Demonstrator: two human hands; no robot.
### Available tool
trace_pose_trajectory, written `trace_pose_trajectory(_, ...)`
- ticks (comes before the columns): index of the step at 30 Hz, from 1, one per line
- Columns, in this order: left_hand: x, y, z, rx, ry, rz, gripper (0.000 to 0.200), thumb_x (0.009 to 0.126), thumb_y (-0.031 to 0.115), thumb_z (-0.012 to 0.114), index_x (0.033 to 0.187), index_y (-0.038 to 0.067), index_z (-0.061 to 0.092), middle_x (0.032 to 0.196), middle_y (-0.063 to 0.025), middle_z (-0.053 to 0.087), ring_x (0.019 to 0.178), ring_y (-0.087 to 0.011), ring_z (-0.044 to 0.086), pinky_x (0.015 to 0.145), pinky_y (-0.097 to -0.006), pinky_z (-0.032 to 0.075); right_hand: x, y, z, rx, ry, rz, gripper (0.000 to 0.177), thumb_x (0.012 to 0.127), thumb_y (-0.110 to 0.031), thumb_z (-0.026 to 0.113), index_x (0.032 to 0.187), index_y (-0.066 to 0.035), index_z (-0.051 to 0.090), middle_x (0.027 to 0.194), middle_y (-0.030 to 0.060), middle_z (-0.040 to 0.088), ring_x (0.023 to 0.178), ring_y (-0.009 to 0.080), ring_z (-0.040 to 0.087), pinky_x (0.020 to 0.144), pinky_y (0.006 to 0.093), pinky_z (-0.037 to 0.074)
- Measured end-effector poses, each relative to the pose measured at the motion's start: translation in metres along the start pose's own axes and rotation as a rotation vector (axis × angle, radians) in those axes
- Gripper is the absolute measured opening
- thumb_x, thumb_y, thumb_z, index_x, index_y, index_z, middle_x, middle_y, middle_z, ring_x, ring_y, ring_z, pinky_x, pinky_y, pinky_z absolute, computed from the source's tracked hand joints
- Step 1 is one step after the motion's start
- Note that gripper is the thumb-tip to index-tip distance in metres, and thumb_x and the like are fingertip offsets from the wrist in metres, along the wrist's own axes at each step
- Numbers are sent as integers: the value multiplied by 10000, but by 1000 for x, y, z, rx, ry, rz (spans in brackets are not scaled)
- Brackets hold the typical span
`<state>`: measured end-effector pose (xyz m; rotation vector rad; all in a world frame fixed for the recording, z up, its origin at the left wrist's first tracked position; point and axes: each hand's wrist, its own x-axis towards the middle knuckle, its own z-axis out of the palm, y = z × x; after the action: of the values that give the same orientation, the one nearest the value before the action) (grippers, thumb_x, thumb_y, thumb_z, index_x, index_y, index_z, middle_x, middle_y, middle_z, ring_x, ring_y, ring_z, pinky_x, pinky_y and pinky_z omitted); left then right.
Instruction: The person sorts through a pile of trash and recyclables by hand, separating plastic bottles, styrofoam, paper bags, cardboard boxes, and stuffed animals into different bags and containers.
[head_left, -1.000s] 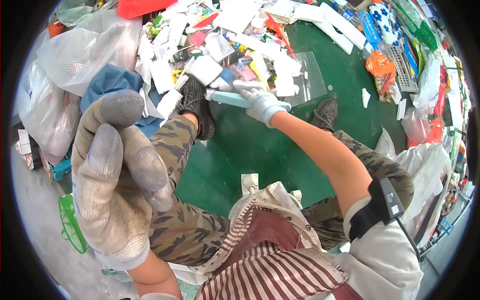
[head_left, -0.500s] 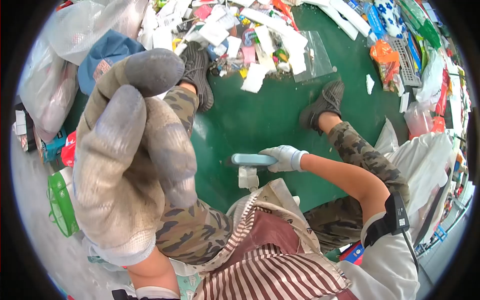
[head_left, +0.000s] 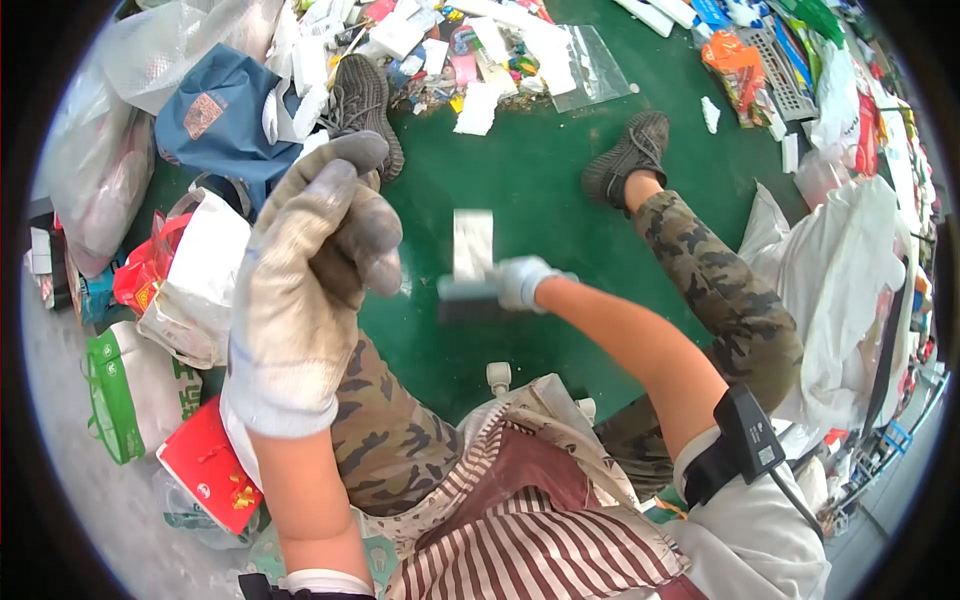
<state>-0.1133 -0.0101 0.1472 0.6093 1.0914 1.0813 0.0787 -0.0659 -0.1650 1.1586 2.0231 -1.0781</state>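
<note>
My left hand (head_left: 300,290), in a stained white and grey glove, is raised at the left with its fingers curled in; whatever they may hold is hidden. In the middle, my right hand (head_left: 522,284), also gloved, grips a blurred grey-blue brush-like tool (head_left: 468,300) with a dark lower side. Right beyond the tool, on or just above the green floor (head_left: 560,240), is a blurred white rectangular piece (head_left: 473,243). Close to the apron's top edge there is a small white knob-like part (head_left: 498,376).
Mixed scraps (head_left: 480,60) lie in a pile beyond the shoes. At the left are a blue bag (head_left: 220,125), a red bag (head_left: 212,465) and a green and white bag (head_left: 118,400). White sacks (head_left: 845,290) and an orange wrapper (head_left: 733,65) are at the right.
My right hand and the tool have moved forward and slightly left. The white piece is now farther forward. My left hand has moved away from the camera and right, still curled.
</note>
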Motion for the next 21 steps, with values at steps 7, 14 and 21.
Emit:
trace_pose_trajectory(7,5,12,-10,-74,-13,17,247,913,193,521,1069,10,573,730,-33,609,530,-89,555,476,-193,459,-42,7,-118,22,543,-138,408,724,-194,572,1117,-90,535,1002,144,616,904,311,616,786,411,498)
trace_pose_trajectory(14,14,37,-3,-175,15,69,241,918,181,516,1063,-9,545,678,-32,576,535,-97,534,463,-211,458,-37,26,-46,-315,-363,-270,402,665,-182,642,1065,-156,613,952,68,656,881,275,635,743,399,515)
trace_pose_trajectory(21,39,61,6,-131,17,85,254,908,176,536,1092,2,528,660,-30,537,514,-120,483,473,-254,403,19,65,-141,-94,202,66,356,713,-142,583,1069,-130,594,928,105,658,891,291,641,733,388,514)
